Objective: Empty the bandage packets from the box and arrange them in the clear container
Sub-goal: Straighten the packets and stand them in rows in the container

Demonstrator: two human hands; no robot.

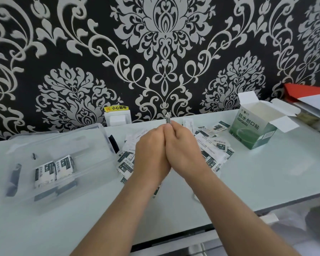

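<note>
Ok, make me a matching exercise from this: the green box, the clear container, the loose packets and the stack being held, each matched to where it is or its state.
Things:
1. green box
2. clear container
3. loose packets
4. held stack

Places or states:
A. pinched between the left hand and right hand
B. flaps open, far right on the table
C. on the left, some packets inside
D. scattered on the table under the hands

Pairs: 1-B, 2-C, 3-D, 4-A
</note>
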